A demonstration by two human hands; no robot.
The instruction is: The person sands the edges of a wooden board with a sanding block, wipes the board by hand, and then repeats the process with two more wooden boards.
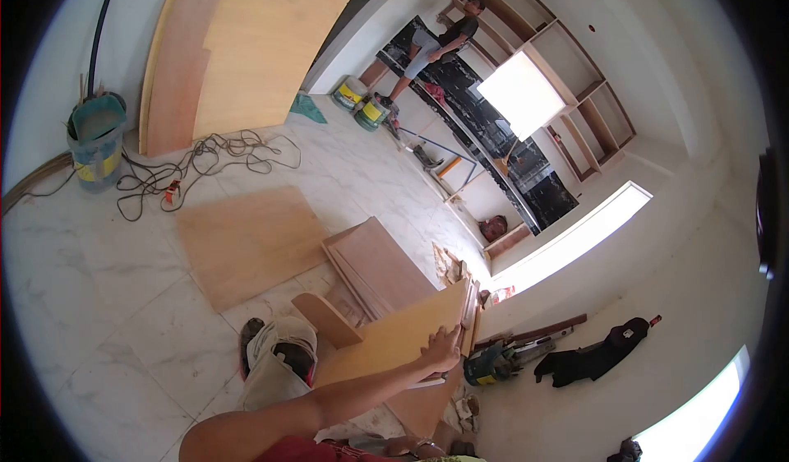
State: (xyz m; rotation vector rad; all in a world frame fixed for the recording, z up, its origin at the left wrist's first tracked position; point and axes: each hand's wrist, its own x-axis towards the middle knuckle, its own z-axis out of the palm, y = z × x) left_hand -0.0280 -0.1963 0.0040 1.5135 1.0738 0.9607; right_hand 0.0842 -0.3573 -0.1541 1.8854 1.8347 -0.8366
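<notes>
My left hand (441, 351) rests with spread fingers on the upper surface of a yellowish plywood panel (394, 334), near its right edge. A short piece of board (327, 319) stands up at the panel's left end. At the bottom edge, my right hand (411, 446) is only partly in view, with a band at the wrist; its fingers are hidden. A reddish-brown sheet (423, 404) lies below the panel. Beyond it is a stack of thin plywood sheets (382, 261), and a flat plywood sheet (251, 244) lies on the floor.
A whitish sack (279, 359) sits left of the panel. Tangled cords (209, 162) and a bucket (97, 145) are near the left wall, by large leaning boards (246, 51). Another person (440, 43) is by the black counter (460, 100). A tool bucket (489, 365) stands right.
</notes>
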